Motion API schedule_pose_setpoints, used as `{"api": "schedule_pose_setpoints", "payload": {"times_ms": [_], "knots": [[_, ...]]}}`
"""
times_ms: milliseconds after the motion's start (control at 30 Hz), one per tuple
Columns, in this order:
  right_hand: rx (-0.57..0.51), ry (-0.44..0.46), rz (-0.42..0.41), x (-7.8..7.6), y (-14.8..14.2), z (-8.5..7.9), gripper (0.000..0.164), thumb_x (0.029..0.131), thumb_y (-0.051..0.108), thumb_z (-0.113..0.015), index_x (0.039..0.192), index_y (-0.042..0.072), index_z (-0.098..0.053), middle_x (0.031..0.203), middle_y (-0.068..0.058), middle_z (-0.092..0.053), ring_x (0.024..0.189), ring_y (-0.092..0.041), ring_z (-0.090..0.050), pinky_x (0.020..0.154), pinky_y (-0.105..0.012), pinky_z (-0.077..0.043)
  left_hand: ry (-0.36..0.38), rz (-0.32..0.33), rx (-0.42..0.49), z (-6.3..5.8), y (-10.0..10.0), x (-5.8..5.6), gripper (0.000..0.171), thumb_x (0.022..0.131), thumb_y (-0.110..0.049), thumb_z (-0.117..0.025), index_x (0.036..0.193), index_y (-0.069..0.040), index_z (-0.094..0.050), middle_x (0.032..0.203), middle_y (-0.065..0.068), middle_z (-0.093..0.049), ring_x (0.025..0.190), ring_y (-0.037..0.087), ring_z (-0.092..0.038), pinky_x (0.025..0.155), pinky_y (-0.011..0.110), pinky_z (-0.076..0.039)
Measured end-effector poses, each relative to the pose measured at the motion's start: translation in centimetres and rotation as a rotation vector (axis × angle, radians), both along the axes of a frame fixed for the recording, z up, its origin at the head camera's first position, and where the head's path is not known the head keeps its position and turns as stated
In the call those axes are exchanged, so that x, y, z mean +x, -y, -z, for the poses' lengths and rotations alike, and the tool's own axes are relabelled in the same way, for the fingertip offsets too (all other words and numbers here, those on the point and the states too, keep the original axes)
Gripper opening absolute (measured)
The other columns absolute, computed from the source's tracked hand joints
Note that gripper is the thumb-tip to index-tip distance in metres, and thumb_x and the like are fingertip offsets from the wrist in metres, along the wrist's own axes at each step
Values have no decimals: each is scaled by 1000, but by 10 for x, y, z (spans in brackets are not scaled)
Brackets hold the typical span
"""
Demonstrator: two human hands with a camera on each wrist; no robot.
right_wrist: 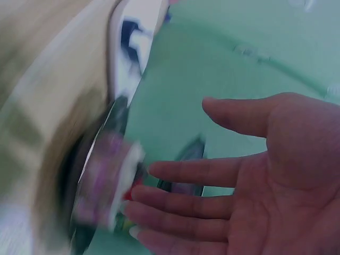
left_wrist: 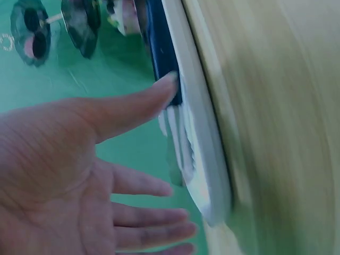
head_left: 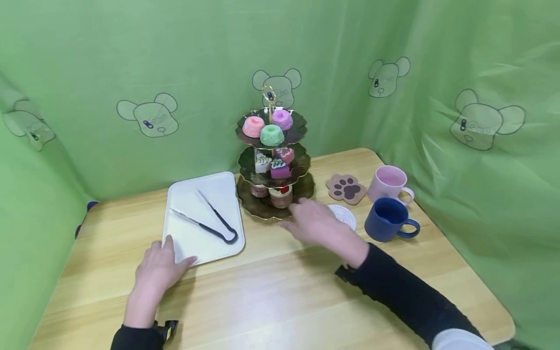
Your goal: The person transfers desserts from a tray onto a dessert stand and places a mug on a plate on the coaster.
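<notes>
My left hand is at the near left corner of a white tray, fingers spread. Black-handled tongs lie spread on the tray. In the left wrist view the thumb appears against the tray's edge; contact is unclear. My right hand reaches toward the bottom plate of a three-tier dessert stand, beside a round cake with a red topping. The right wrist view shows its fingers extended near the blurred cake, holding nothing.
Ring-shaped cakes fill the stand's top tier, cake slices its middle one. A paw-shaped coaster, a white round coaster, a pink mug and a blue mug stand at the right. Green curtain surrounds the table.
</notes>
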State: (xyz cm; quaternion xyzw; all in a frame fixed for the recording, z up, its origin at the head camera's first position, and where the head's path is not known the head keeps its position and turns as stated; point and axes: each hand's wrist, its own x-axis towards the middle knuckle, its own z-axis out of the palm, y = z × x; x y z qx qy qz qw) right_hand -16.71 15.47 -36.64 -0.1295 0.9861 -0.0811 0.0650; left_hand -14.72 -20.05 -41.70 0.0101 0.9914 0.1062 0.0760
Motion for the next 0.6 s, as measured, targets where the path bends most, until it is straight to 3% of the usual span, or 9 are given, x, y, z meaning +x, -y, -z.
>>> {"api": "schedule_pose_setpoints", "payload": {"times_ms": [100,233,433,600], "knots": [[-2,27,57,5,-33,7,63,86,61,-43,125,12,-54,118,-10,-56,102,-25,-56,79,-43,-47,-141,55,17,2,-15,-1,92,84,-62,-48,140,7,-24,137,36,-24,120,53,-28,87,66,-32],[7,74,83,9,-65,17,67,87,58,-47,135,12,-45,130,-14,-48,114,-31,-49,90,-49,-41,-313,165,24,5,-43,-5,80,89,-61,-38,142,-2,-28,144,28,-22,127,48,-24,95,63,-27],[82,234,27,19,-90,35,76,87,58,-47,143,8,-30,146,-23,-24,129,-46,-26,102,-57,-24,-382,258,-1,12,-85,-8,73,89,-62,-34,145,-16,-26,150,15,-17,134,41,-18,101,62,-17],[67,295,14,28,-95,46,76,87,62,-41,142,10,-32,147,-21,-22,129,-48,-24,102,-59,-22,-398,320,-15,19,-107,-8,74,88,-66,-30,146,-21,-23,152,9,-14,136,37,-15,102,63,-15]]}}
